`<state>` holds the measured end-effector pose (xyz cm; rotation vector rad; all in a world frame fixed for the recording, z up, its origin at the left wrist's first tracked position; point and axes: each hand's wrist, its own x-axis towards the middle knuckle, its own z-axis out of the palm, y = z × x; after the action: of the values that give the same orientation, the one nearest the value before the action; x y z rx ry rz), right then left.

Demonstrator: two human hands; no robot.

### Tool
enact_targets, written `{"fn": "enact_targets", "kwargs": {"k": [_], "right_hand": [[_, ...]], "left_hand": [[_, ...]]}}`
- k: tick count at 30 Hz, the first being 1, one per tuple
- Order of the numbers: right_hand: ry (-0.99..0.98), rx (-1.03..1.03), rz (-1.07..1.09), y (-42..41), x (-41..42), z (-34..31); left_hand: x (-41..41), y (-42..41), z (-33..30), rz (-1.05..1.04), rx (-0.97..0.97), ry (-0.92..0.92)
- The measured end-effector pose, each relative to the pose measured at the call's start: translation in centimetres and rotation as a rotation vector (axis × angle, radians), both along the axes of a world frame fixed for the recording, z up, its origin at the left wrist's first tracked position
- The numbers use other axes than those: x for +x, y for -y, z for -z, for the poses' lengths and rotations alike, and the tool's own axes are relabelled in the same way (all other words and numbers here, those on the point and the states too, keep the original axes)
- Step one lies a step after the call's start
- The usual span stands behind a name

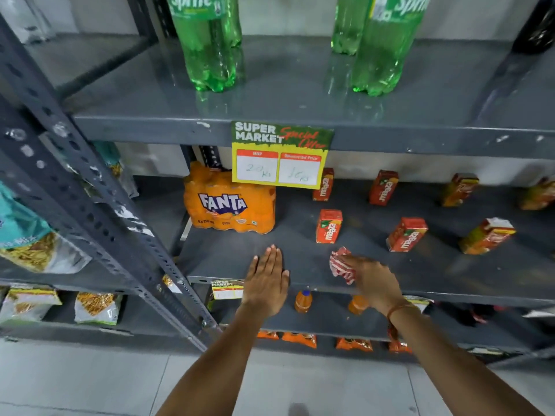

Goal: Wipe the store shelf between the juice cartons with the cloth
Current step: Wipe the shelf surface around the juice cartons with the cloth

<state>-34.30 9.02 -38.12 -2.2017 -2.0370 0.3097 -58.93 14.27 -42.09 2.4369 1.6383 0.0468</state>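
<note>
Now | right hand (375, 283) grips cloth (341, 264) (blurred) | Maaza carton (329, 226) just behind

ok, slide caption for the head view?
Right hand presses striped cloth on shelf before juice cartons; left hand flat.

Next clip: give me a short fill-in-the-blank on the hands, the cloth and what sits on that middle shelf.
1. The red-and-white cloth is held in the ____ hand.
2. The left hand lies ____ on the shelf, palm down.
3. The orange multipack at the shelf's left end is branded ____.
4. The nearest juice carton stands ____.

Missing words: right; flat; Fanta; upright
</note>
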Motion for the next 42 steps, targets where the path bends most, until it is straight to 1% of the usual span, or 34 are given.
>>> {"fn": "enact_targets", "kwargs": {"k": [1,3,5,8,10,16,23,25,29,32,34,35,36,38,39,42], "right_hand": [[-0.047,-0.028,0.056,-0.4,0.5,-0.4],[-0.107,0.008,0.112,-1.0,0.2,-1.2],[-0.079,0.1,0.043,-0.9,-2.0,-1.4],[-0.101,0.092,-0.117,0.0,-5.9,-0.5],[-0.128,0.116,-0.146,-0.1,-6.2,0.9],[-0.095,0.077,-0.156,-0.3,-1.8,1.3],[-0.026,0.089,-0.095,2.9,6.7,1.3],[0.009,0.134,-0.059,4.0,9.2,1.5],[0.099,0.124,-0.009,5.7,13.3,1.5],[0.043,0.077,0.03,5.8,14.9,0.4],[-0.021,0.089,0.055,5.5,14.2,-0.1],[-0.046,0.11,0.028,5.4,13.2,-0.2],[-0.054,0.114,-0.031,5.4,11.8,0.0],[-0.015,0.121,-0.197,5.4,9.2,1.2],[0.001,0.14,-0.247,5.4,8.5,1.9],[-0.02,0.195,-0.204,5.0,8.1,2.4]], "left_hand": [[0.3,0.3,0.0,0.001,-0.008,0.003],[0.8,0.6,0.2,-0.002,-0.017,-0.004],[1.0,0.4,0.3,-0.008,-0.019,-0.006],[1.2,0.3,0.3,-0.007,-0.015,-0.025],[1.4,0.4,0.5,-0.018,-0.003,-0.043],[4.4,1.6,0.5,-0.012,0.03,-0.026],[10.9,3.3,0.7,-0.016,0.066,0.008],[12.6,3.8,0.8,-0.008,0.083,0.008],[15.2,4.5,0.8,-0.011,0.102,0.016],[15.9,4.7,1.0,-0.019,0.087,0.024],[16.1,4.7,1.0,-0.024,0.088,0.028],[16.1,4.7,1.0,-0.025,0.093,0.031],[16.1,4.7,1.0,-0.023,0.093,0.034],[16.1,4.7,1.1,-0.009,0.099,0.041],[16.0,4.6,1.2,-0.001,0.103,0.043],[15.9,4.6,1.4,-0.003,0.115,0.057]]}}
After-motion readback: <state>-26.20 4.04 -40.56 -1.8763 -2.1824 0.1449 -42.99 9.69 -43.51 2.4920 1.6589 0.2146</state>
